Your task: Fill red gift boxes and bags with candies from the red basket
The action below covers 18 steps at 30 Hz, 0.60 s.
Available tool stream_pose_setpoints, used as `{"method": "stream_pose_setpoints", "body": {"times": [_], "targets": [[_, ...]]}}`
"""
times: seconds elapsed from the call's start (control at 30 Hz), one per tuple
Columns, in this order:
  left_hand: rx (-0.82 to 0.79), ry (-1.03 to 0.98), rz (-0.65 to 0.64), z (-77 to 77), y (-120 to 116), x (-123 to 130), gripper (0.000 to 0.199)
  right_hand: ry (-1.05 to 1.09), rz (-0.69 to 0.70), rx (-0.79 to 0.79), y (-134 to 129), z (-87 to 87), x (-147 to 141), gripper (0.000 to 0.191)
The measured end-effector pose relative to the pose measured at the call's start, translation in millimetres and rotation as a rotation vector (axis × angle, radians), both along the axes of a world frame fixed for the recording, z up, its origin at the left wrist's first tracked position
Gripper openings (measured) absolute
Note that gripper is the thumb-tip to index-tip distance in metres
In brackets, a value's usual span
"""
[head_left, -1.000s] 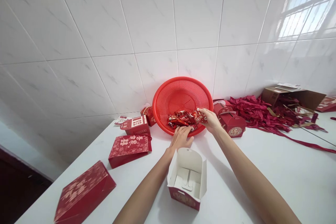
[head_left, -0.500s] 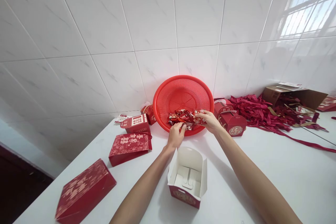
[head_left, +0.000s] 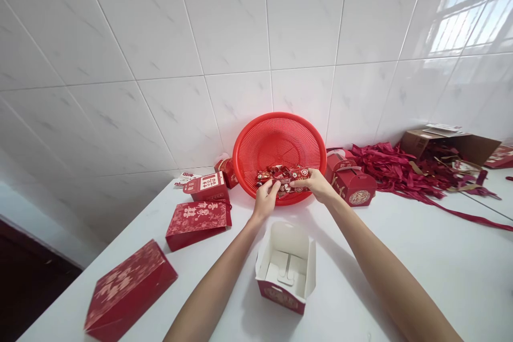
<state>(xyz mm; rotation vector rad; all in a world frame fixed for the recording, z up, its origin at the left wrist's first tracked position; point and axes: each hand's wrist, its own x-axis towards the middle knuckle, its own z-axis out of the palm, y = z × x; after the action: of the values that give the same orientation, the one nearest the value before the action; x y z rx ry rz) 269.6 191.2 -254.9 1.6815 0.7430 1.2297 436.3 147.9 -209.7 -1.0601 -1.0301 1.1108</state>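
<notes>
A red plastic basket (head_left: 279,141) leans tilted against the tiled wall, with red-wrapped candies (head_left: 276,172) heaped in its lower part. At the basket's front rim, my left hand (head_left: 265,200) is closed, thumb and fingers pinching a wrapped candy. My right hand (head_left: 317,184) reaches in from the right, its fingers closed on a wrapped candy too. The two hands are close together, and the exact pieces partly hide behind the fingers. Between my forearms stands a small red gift box (head_left: 282,299), its top open and its white inside showing.
Red gift boxes (head_left: 198,219) lie along the left of the white table (head_left: 224,283), one (head_left: 130,288) near its left edge. Closed red boxes (head_left: 355,187) stand right of the basket. Beyond them are a heap of dark red ribbon (head_left: 393,171) and a cardboard carton (head_left: 476,147).
My right hand has shifted slightly down at the candies, and my left hand has moved a little left. The open box and the basket stay in place.
</notes>
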Motion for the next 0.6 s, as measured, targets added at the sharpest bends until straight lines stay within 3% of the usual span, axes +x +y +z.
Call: {"method": "stream_pose_setpoints", "body": {"times": [0.17,0.3,0.43,0.6], "targets": [[0.092,0.151,0.181,10.2,5.9,-14.1,0.023,-0.108,-0.117,0.06,-0.1,1.4,6.2,0.043],[0.221,0.442,0.193,17.7,10.1,-26.7,0.02,-0.254,-0.16,0.097,-0.1,0.6,11.2,0.036],[0.314,0.672,0.127,16.4,10.9,-29.5,0.031,-0.509,-0.28,0.11,0.6,-2.7,12.1,0.024],[0.405,0.766,0.115,8.1,11.8,-27.6,0.06,-0.676,-0.425,0.148,1.9,-7.8,8.9,0.013]]}}
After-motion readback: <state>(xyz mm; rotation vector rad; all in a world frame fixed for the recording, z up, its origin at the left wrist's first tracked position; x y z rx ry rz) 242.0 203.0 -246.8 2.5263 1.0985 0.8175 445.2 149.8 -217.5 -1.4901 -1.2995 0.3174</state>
